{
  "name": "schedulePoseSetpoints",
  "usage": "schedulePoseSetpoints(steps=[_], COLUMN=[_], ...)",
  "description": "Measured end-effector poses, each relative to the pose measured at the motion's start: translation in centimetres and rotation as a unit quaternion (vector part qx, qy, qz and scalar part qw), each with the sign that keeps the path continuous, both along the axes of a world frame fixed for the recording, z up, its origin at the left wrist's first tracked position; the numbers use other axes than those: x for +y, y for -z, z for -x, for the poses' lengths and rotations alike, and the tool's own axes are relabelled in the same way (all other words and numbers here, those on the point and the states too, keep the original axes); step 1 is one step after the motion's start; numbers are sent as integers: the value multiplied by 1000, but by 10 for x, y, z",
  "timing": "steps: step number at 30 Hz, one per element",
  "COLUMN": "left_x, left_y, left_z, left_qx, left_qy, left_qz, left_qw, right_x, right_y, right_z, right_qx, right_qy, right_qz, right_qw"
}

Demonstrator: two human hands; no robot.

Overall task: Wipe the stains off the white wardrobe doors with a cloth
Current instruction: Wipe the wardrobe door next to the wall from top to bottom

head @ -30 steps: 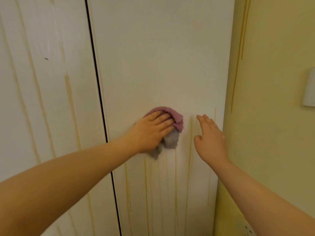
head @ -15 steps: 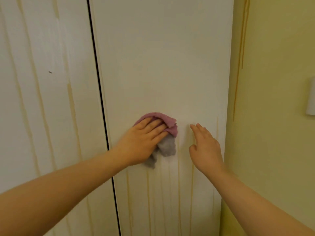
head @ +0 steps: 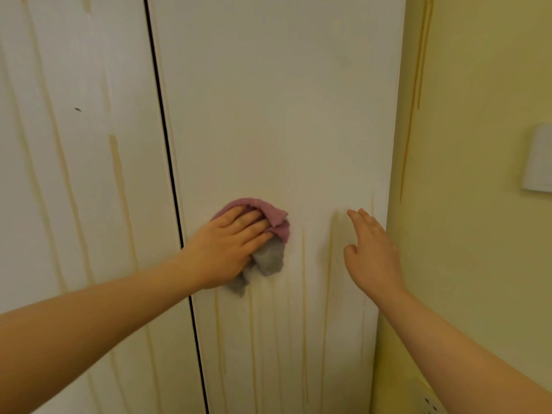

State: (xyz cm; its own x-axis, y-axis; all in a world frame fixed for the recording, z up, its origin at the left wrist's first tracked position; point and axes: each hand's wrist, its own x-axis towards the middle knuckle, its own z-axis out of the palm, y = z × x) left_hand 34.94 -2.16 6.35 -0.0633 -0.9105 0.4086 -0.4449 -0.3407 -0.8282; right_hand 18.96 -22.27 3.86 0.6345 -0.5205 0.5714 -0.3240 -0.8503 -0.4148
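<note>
I have open room on the right door (head: 283,115) above and below the cloth (head: 276,218); rightward my right hand (head: 373,258) stands in the way, and the yellow wall (head: 478,294) closes that side.

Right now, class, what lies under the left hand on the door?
Under the left hand is a bunched pink and grey cloth, pressed against the right door. Only its pink edge and grey tail show. The door behind it is covered, so any stain there cannot be seen.

It looked like a room in a home: white wardrobe doors (head: 268,115) stood against a yellow-painted wall (head: 478,264) with a wall socket (head: 430,406) low down.
</note>
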Motion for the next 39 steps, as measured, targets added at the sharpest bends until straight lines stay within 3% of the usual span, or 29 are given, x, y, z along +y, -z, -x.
schedulePoseSetpoints(steps=[5, 9, 12, 19, 27, 31, 34, 36, 39], left_x=[-67, -80, -67, -83, -100, -134, -142, -139, -155], left_y=[-6, 6, 3, 24, 26, 31, 62, 66, 27], left_z=[14, 17, 12, 17, 11, 28, 38, 35, 27], left_qx=[-17, -15, 1, 47, 20, 1, 62, 48, 5], left_qy=[-7, -24, -13, -48, -36, -40, -132, -114, -25], left_qz=[9, -124, -134, -75, -93, -33, -196, -229, -111], left_qw=[1000, 992, 991, 995, 995, 999, 970, 966, 994], right_x=[-11, -15, -23, -31, -39, -44, -46, -50, -56], right_y=[10, 27, 35, 58, 58, 66, 67, 65, 64], right_z=[7, 9, 10, 17, 16, 15, 14, 17, 18], right_qx=[-26, -15, 3, 30, 54, 79, 86, 78, 68], right_qy=[18, 22, 34, 71, 81, 96, 95, 98, 105], right_qz=[-19, -29, -29, 4, -15, -21, -16, -21, -27], right_qw=[999, 999, 999, 997, 995, 992, 992, 992, 992])
